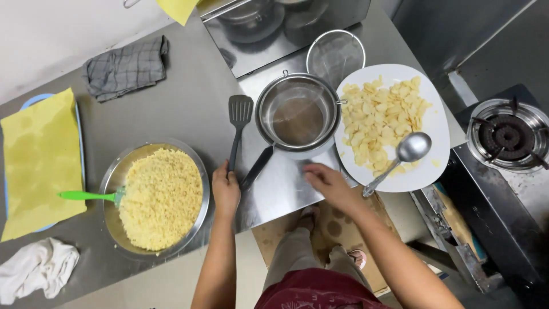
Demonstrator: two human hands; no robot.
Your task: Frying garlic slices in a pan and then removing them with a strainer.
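My left hand point(225, 190) grips the handle end of a black slotted spatula point(239, 117) that lies on the steel counter point(189, 97). My right hand point(323, 182) hovers, fingers slightly curled and holding nothing, just below a steel saucepan point(297, 113) with a dark handle, near the edge of a white plate point(434, 123). The plate holds pale sliced pieces and a metal ladle point(405, 153). To the left sits a round steel dish point(111, 177) full of yellow crumbly grains with a green-handled utensil point(88, 195) in it.
A wire strainer point(335, 54) rests behind the saucepan. A grey checked cloth point(127, 68), a yellow cloth on a blue tray point(40, 157) and a white rag point(35, 268) lie at the left. A gas burner point(508, 137) stands on the right. Cardboard point(337, 229) covers the floor under my feet.
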